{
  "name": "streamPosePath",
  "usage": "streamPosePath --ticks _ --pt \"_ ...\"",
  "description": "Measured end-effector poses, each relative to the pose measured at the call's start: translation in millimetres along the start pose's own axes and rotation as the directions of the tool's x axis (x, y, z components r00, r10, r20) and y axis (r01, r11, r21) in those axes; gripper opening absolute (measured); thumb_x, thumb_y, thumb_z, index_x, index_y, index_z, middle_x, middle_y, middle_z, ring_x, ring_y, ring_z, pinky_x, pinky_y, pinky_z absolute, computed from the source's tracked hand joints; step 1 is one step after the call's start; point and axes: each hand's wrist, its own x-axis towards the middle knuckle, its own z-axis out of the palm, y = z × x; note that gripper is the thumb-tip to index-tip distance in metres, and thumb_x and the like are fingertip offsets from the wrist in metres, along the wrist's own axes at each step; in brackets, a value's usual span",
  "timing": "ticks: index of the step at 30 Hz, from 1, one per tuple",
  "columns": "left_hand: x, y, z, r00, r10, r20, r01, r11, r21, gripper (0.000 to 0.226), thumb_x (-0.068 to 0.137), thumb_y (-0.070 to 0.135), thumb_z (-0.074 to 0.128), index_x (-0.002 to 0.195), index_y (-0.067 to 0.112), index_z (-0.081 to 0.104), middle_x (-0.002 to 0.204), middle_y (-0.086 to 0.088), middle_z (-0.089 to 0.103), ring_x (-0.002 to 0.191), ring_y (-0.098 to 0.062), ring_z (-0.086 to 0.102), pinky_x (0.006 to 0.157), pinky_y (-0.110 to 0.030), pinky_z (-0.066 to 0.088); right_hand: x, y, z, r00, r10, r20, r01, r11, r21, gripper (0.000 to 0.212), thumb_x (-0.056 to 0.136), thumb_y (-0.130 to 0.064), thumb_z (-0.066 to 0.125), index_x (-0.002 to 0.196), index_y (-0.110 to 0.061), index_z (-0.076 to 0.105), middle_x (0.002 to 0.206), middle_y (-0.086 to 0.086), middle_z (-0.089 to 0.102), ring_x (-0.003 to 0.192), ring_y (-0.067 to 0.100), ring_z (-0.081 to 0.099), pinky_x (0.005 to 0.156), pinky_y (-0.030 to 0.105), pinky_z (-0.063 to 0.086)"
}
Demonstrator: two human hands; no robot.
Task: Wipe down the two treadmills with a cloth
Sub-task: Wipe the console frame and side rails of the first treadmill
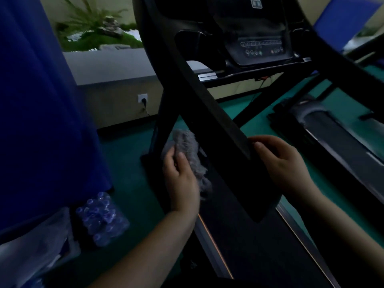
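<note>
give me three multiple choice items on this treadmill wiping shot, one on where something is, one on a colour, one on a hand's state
1. Where is the pack of water bottles?
A. on the floor to the person's left
B. on the treadmill belt
C. on the console

2. What colour is the cloth?
A. bright red
B. grey
C. yellow

3. What is the right hand doing?
A. hanging idle at the side
B. holding the cloth
C. gripping the treadmill's black handrail

Answers:
1. A, the pack sits on the green floor beside the near treadmill's deck.
2. B, the fuzzy cloth held by the left hand looks grey.
3. C, its fingers and thumb wrap the lower end of the sloping rail.
</note>
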Motion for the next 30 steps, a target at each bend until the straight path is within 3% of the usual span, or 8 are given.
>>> streamPosePath --ticks 3,5,11,14,16,20,26,30 --pt "-33.2 -7.3 9.8 0.991 0.110 0.081 -0.110 0.994 -0.001 0.035 0.101 0.023 0.044 0.135 0.016 0.051 0.133 0.000 0.048 0.107 0.023 0.043 0.089 0.001 0.032 -9.4 -2.7 1.8 0.998 0.045 -0.035 -0.045 0.999 0.001 0.020 0.095 -0.024 0.055 0.100 -0.033 0.071 0.097 -0.011 0.073 0.095 0.009 0.067 0.093 0.045 0.053" --pt "-54.3 -8.6 19.0 0.944 0.277 0.181 -0.289 0.956 0.041 0.040 0.100 0.019 0.044 0.139 0.008 0.048 0.129 -0.004 0.044 0.108 0.027 0.036 0.090 0.003 0.028 -11.2 -5.0 3.8 0.997 0.048 -0.052 -0.049 0.999 -0.002 0.020 0.095 -0.023 0.054 0.099 -0.034 0.071 0.097 -0.008 0.073 0.095 0.012 0.067 0.093 0.048 0.052" --pt "-4.5 -20.6 40.3 0.808 0.548 0.214 -0.564 0.826 0.013 0.045 0.101 0.037 0.035 0.131 0.007 0.052 0.112 -0.018 0.046 0.101 -0.019 0.048 0.097 -0.013 0.037 -13.0 -10.9 7.1 0.996 0.073 -0.046 -0.071 0.996 0.048 0.021 0.097 -0.018 0.052 0.097 -0.030 0.070 0.100 0.003 0.072 0.099 0.026 0.067 0.094 0.053 0.050" --pt "-5.3 -25.2 37.8 0.843 0.504 0.185 -0.504 0.862 -0.050 0.042 0.099 0.027 0.042 0.122 -0.004 0.058 0.107 -0.020 0.050 0.100 -0.021 0.050 0.095 -0.006 0.033 -13.4 -10.8 9.1 0.997 0.070 -0.041 -0.068 0.996 0.057 0.021 0.097 -0.017 0.050 0.098 -0.028 0.068 0.100 0.003 0.071 0.095 0.023 0.067 0.090 0.045 0.053" --pt "-44.0 -28.1 35.0 0.945 0.297 0.138 -0.280 0.951 -0.130 0.038 0.098 0.021 0.044 0.119 -0.007 0.058 0.106 -0.012 0.051 0.097 -0.009 0.053 0.089 -0.003 0.036 -12.7 -9.2 8.5 0.997 0.064 -0.034 -0.062 0.996 0.065 0.020 0.098 -0.017 0.050 0.100 -0.026 0.068 0.099 0.002 0.071 0.088 0.015 0.066 0.083 0.036 0.054" --pt "-113.5 -42.2 21.6 0.847 0.443 0.294 -0.443 0.894 -0.071 0.041 0.098 0.035 0.043 0.132 0.013 0.051 0.123 -0.010 0.045 0.113 -0.015 0.049 0.100 -0.020 0.038 -13.8 -7.9 5.4 0.998 0.055 -0.022 -0.054 0.997 0.054 0.020 0.098 -0.021 0.050 0.100 -0.030 0.067 0.093 -0.006 0.070 0.081 0.006 0.065 0.074 0.023 0.054" --pt "5.7 -13.2 62.3 0.952 0.302 -0.049 -0.305 0.950 -0.074 0.040 0.093 0.018 0.049 0.125 -0.005 0.058 0.111 -0.028 0.050 0.106 -0.032 0.055 0.088 0.003 0.030 -16.1 -8.6 1.7 0.999 0.050 0.018 -0.051 0.997 0.060 0.020 0.098 -0.025 0.048 0.099 -0.036 0.065 0.101 -0.004 0.070 0.091 0.016 0.068 0.078 0.033 0.058" --pt "-54.8 -27.5 52.3 0.972 0.234 0.007 -0.228 0.953 -0.200 0.035 0.098 0.016 0.052 0.125 -0.005 0.056 0.108 -0.014 0.053 0.100 0.003 0.052 0.086 0.000 0.035 -10.9 -8.3 0.4 0.998 0.058 0.032 -0.058 0.998 0.017 0.017 0.098 -0.027 0.049 0.102 -0.034 0.064 0.103 -0.003 0.069 0.092 0.016 0.067 0.078 0.035 0.058"
